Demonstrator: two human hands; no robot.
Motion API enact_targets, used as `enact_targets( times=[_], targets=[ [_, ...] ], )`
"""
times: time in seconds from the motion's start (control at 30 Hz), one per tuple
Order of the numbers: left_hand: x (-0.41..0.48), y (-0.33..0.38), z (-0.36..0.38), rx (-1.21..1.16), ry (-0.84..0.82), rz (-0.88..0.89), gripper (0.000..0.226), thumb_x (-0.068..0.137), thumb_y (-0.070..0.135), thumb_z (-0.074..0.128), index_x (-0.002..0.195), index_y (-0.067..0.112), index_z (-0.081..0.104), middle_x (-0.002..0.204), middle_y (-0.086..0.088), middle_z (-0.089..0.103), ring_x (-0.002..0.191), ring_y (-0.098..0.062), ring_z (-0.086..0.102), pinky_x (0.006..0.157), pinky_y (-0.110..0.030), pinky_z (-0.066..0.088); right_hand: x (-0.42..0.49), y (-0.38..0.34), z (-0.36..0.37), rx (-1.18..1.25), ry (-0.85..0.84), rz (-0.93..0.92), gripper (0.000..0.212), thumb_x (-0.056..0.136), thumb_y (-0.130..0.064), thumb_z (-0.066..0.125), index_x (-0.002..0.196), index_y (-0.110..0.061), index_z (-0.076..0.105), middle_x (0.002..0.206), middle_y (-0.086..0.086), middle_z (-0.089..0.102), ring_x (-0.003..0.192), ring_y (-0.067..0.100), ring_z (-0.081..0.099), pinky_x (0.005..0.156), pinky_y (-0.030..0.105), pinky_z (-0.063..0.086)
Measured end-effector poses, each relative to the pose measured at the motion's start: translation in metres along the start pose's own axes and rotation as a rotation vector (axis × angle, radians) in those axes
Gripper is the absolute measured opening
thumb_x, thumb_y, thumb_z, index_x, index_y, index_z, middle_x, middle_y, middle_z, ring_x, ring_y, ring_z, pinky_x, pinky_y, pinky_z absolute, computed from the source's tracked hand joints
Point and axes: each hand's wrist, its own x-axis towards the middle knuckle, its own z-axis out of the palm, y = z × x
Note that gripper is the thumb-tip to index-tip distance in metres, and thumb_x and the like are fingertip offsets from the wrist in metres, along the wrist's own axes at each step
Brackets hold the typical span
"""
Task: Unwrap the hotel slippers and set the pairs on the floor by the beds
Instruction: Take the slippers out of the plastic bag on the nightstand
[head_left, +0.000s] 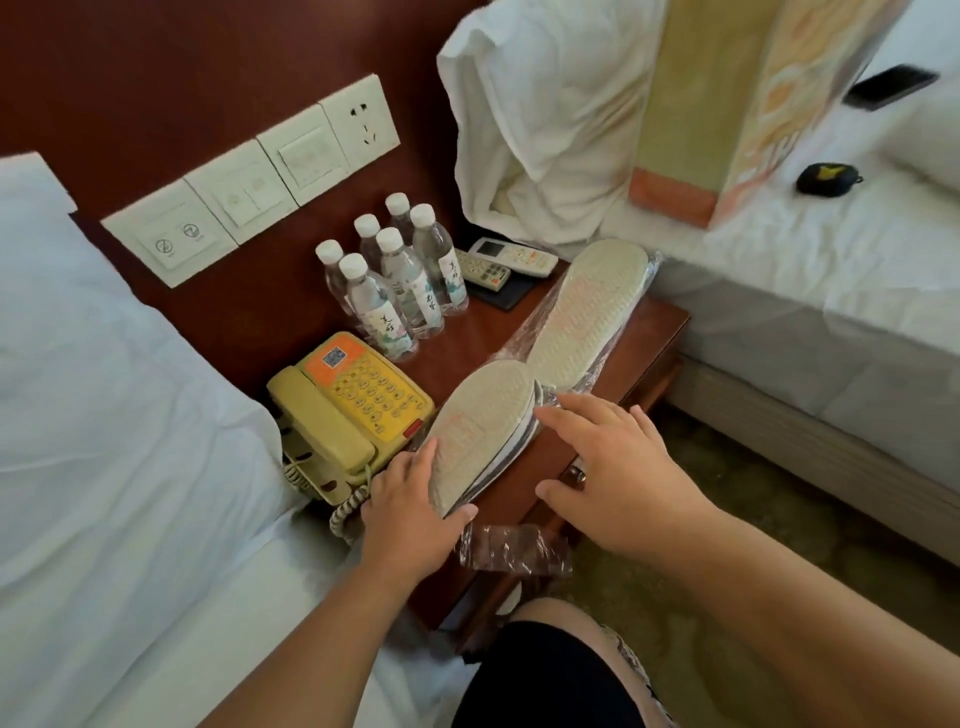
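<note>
**Spotter:** Where are the slippers at this moment?

**Operator:** From my seat, the near pair (480, 431) lies sole-up at the front of the desk (644, 338), just beside the telephone (353, 410). The left hand (410, 509) is grasping its heel end, with the thumb across the sole and the fingers curled round the far edge. The loose wrap (514, 551) hangs off the desk's front edge, just below that heel. I judge this pair is mostly out of its plastic, though I cannot tell whether any film clings at the toe.

**Spotter:** And the other hand?

**Operator:** The right hand (618, 478) is released, with its fingers spread and nothing in them, just beside the toe end. I cannot tell whether the forefinger touches the slipper.

**Spotter:** And the second pair?

**Operator:** The far pair (587, 312) lies sole-up further back on the desk, towards the right bed (831, 270), and is sealed in clear plastic.

**Spotter:** What could go wrong?

**Operator:** Three things, I think. The near pair is stacked and held at one end only, so the lower slipper could slide out and drop when I lift it. The loose wrap could slip to the floor (753, 467) and end up underfoot. A wide swing to the left could snag the telephone's cord or handset. Behind it the water bottles (395, 280) stand packed together, so one knock might topple several.
</note>
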Motion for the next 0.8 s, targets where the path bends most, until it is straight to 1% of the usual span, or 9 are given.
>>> enact_targets(
  times=[0.1, 0.2, 0.4, 0.5, 0.53, 0.6, 0.67, 0.73, 0.8],
  targets=[
    [-0.003, -0.004, -0.004, -0.107, 0.034, 0.019, 0.096, 0.073, 0.063, 0.068, 0.151, 0.044, 0.016, 0.15, 0.001, 0.034, 0.136, -0.026, 0.031, 0.106, -0.049, 0.035, -0.019, -0.016, 0.0, -0.037, 0.0, 0.013, 0.074, 0.088, -0.048, 0.062, 0.15, -0.042, 0.023, 0.16, -0.009, 0.024, 0.149, 0.018, 0.015, 0.119, 0.052, 0.0],
    [-0.016, -0.006, -0.017, -0.328, 0.058, 0.016, 0.097, 0.069, 0.061, 0.073, 0.149, 0.047, 0.02, 0.149, 0.0, 0.035, 0.138, -0.026, 0.031, 0.11, -0.049, 0.036, -0.041, -0.032, -0.007, -0.088, -0.016, 0.007, 0.076, 0.087, -0.048, 0.063, 0.151, -0.042, 0.022, 0.161, -0.01, 0.021, 0.149, 0.018, 0.014, 0.12, 0.052, 0.001],
    [-0.044, 0.011, -0.073, -0.678, 0.167, 0.109, 0.095, 0.061, 0.061, 0.078, 0.141, 0.057, 0.027, 0.129, 0.017, 0.036, 0.129, -0.012, 0.039, 0.106, -0.04, 0.042, -0.059, -0.066, -0.04, -0.133, 0.054, -0.024, 0.077, 0.087, -0.05, 0.06, 0.151, -0.043, 0.018, 0.161, -0.009, 0.018, 0.148, 0.018, 0.012, 0.121, 0.049, 0.0],
    [-0.057, 0.025, -0.104, -0.809, 0.207, 0.158, 0.095, 0.057, 0.064, 0.079, 0.139, 0.059, 0.031, 0.133, 0.02, 0.037, 0.126, -0.007, 0.04, 0.104, -0.039, 0.044, -0.065, -0.084, -0.051, -0.103, 0.104, -0.041, 0.077, 0.087, -0.052, 0.061, 0.15, -0.044, 0.018, 0.161, -0.01, 0.019, 0.148, 0.018, 0.014, 0.122, 0.049, 0.006],
    [-0.063, 0.03, -0.112, -0.862, 0.212, 0.169, 0.095, 0.056, 0.065, 0.08, 0.139, 0.058, 0.034, 0.136, 0.02, 0.039, 0.126, -0.007, 0.043, 0.103, -0.039, 0.045, -0.068, -0.089, -0.053, -0.076, 0.115, -0.043, 0.077, 0.086, -0.054, 0.061, 0.15, -0.045, 0.018, 0.161, -0.011, 0.02, 0.147, 0.018, 0.016, 0.122, 0.048, 0.011],
    [-0.074, 0.039, -0.127, -1.012, 0.192, 0.183, 0.093, 0.055, 0.063, 0.084, 0.137, 0.055, 0.04, 0.136, 0.016, 0.05, 0.122, -0.007, 0.054, 0.1, -0.04, 0.05, -0.073, -0.098, -0.055, 0.045, 0.127, -0.037, 0.078, 0.083, -0.059, 0.062, 0.149, -0.045, 0.022, 0.157, -0.015, 0.024, 0.143, 0.016, 0.025, 0.117, 0.045, 0.028],
    [-0.087, 0.049, -0.14, -1.176, 0.154, 0.197, 0.089, 0.053, 0.062, 0.086, 0.133, 0.047, 0.05, 0.124, 0.013, 0.064, 0.11, -0.007, 0.065, 0.095, -0.04, 0.055, -0.08, -0.107, -0.056, 0.266, 0.12, -0.01, 0.082, 0.076, -0.065, 0.065, 0.147, -0.047, 0.027, 0.149, -0.02, 0.031, 0.136, 0.011, 0.037, 0.108, 0.039, 0.043],
    [-0.098, 0.058, -0.15, -1.35, 0.085, 0.217, 0.077, 0.052, 0.063, 0.087, 0.122, 0.039, 0.063, 0.113, 0.007, 0.072, 0.105, -0.015, 0.069, 0.092, -0.046, 0.056, -0.086, -0.116, -0.056, 0.463, 0.121, 0.035, 0.09, 0.067, -0.072, 0.067, 0.146, -0.05, 0.028, 0.142, -0.025, 0.037, 0.133, 0.005, 0.039, 0.105, 0.032, 0.042],
    [-0.108, 0.064, -0.158, -1.523, -0.038, 0.243, 0.067, 0.058, 0.057, 0.088, 0.118, 0.033, 0.068, 0.116, -0.003, 0.073, 0.109, -0.028, 0.069, 0.09, -0.049, 0.056, -0.091, -0.125, -0.059, 0.623, 0.102, 0.085, 0.099, 0.06, -0.075, 0.071, 0.145, -0.052, 0.027, 0.139, -0.026, 0.039, 0.132, 0.004, 0.039, 0.106, 0.031, 0.039]
  ],
)
